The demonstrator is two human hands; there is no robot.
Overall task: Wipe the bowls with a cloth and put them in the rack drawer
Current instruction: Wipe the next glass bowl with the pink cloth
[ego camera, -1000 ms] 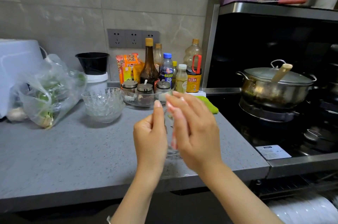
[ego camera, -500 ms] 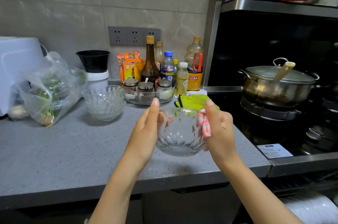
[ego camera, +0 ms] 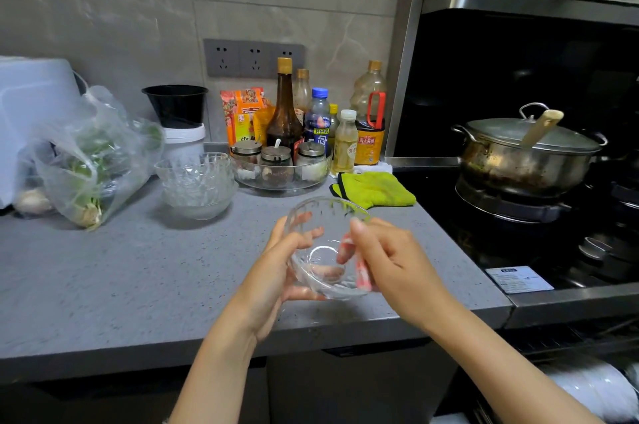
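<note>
A clear glass bowl (ego camera: 325, 237) is held tilted above the grey counter's front edge, its mouth turned toward me. My left hand (ego camera: 276, 271) grips its left side, fingers curled under the base. My right hand (ego camera: 390, 261) holds the right rim, fingers inside the bowl pressing a small red-and-white cloth (ego camera: 363, 276) against the glass. A stack of several more glass bowls (ego camera: 197, 181) stands further back on the counter (ego camera: 121, 268). The rack drawer (ego camera: 594, 385) with white dishes shows at the lower right, partly cut off.
A green cloth (ego camera: 377, 190) lies by the stove edge. A glass dish of spice jars (ego camera: 280, 167) and several bottles (ego camera: 287, 112) stand at the back. A plastic bag of greens (ego camera: 93, 160) lies left. A lidded steel pot (ego camera: 525, 154) sits on the stove at right.
The bowl went from edge-on between my hands to upright, and has now tipped its mouth toward me and dropped lower. My right fingers moved with the cloth from the rim into the bowl.
</note>
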